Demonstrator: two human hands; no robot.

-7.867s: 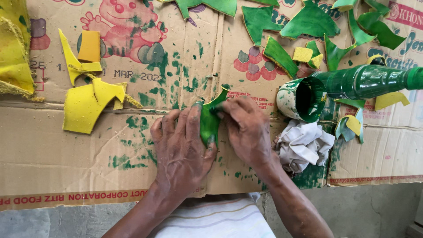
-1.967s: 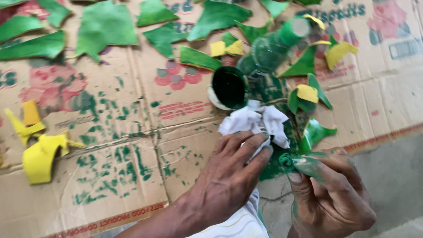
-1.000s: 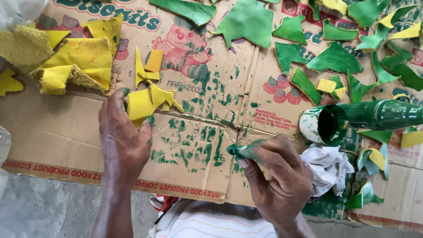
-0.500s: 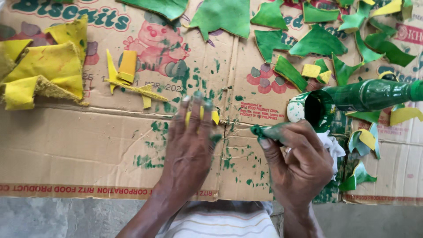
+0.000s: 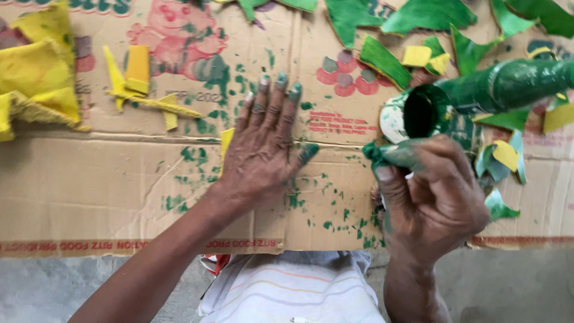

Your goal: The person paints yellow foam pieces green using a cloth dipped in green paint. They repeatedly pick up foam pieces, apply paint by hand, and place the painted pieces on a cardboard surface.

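Flattened cardboard [image 5: 89, 197], printed and spattered with green paint, covered the ground as a work surface. The left hand [image 5: 263, 149] lay flat on it, palm down and fingers spread, pressing a small yellow piece [image 5: 226, 142] whose edge alone showed beside the hand; nothing was gripped, only pinned. The right hand [image 5: 433, 197] was curled shut, thumb and fingers pinching a green-stained wad [image 5: 385, 155], perhaps cloth or foam, though I could not tell which. That wad sat just below the dark open mouth of a green-painted bottle [image 5: 478, 98] lying on its side. To colour the yellow piece cleanly, it seemed wise to keep the flat hand steady so the piece could not slide, and to dab rather than drag, working away from the pinning fingers. The left hand itself covered nearly all of the piece and looked the main obstacle: it would likely have to shift to expose the surface. Around lay unpainted yellow scraps [image 5: 143, 90] at upper left, a heap of larger yellow pieces [image 5: 39, 72] at the far left edge, and many green-painted pieces [image 5: 418, 18] along the top and beside the bottle. Those near the bottle crowded the right hand's side.
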